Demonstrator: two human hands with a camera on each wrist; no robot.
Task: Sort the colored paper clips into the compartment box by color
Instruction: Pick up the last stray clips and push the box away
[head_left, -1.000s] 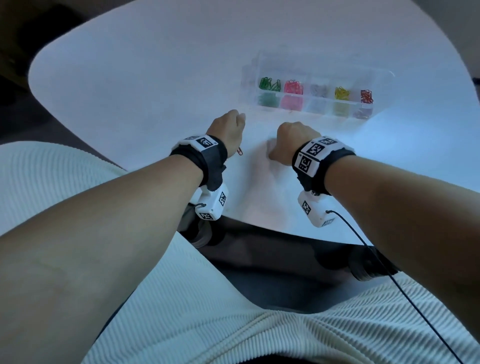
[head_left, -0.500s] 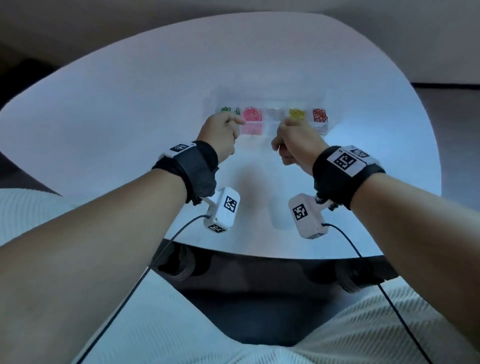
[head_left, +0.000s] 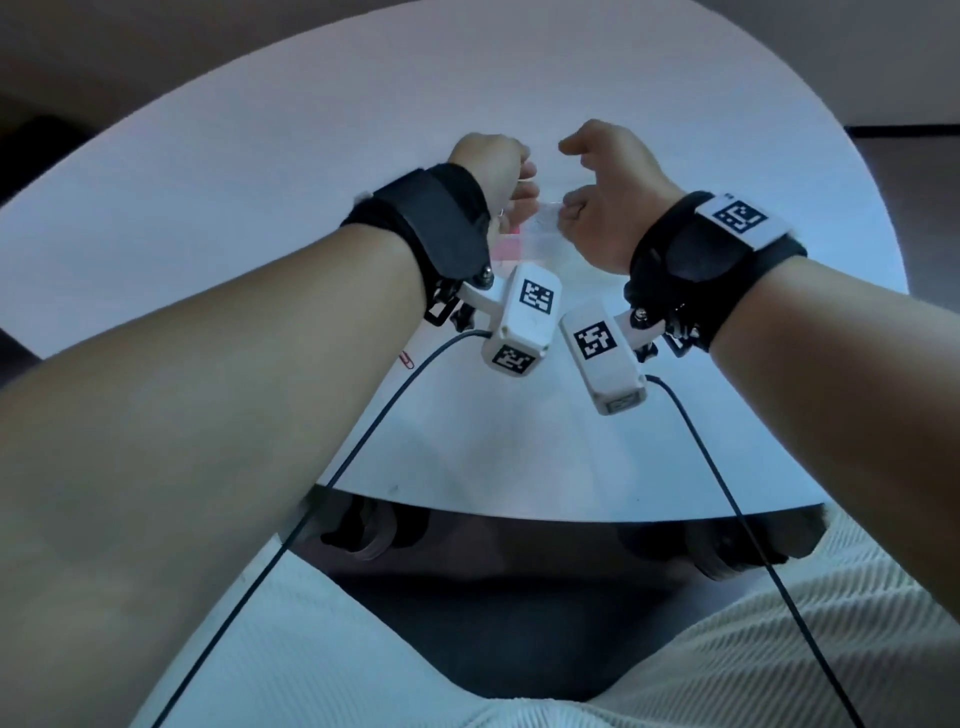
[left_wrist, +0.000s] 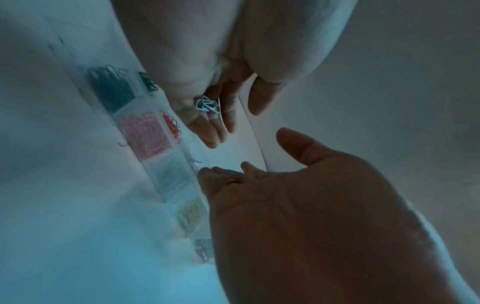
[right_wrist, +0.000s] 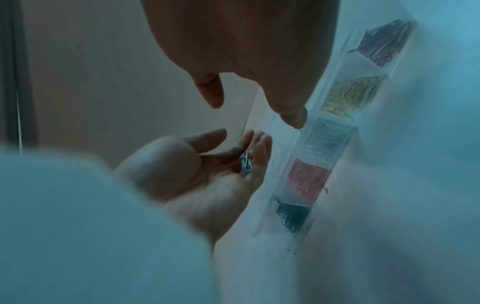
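The clear compartment box (head_left: 543, 228) lies mostly hidden behind both hands, which hover over it. In the right wrist view its row (right_wrist: 354, 63) holds dark red, yellow (right_wrist: 350, 94), pale blue (right_wrist: 324, 137), pink (right_wrist: 306, 181) and green clips. My left hand (head_left: 488, 171) is cupped palm-up beside the box, fingers loosely curled round a few pale blue paper clips (right_wrist: 245, 162) (left_wrist: 207, 105). My right hand (head_left: 597, 192) is spread, thumb and forefinger apart, its forefinger tip (right_wrist: 293, 117) at the edge of the pale blue compartment. I see nothing held in it.
One red paper clip (head_left: 406, 359) lies on the white table (head_left: 260, 182) beside my left forearm. The table's near edge runs just below the wrist cameras, with their cables hanging down to my lap.
Both hands moved forward from the near table to above the box. The right hand went from a fist to spread fingers. The left hand turned palm-up, showing the clips.
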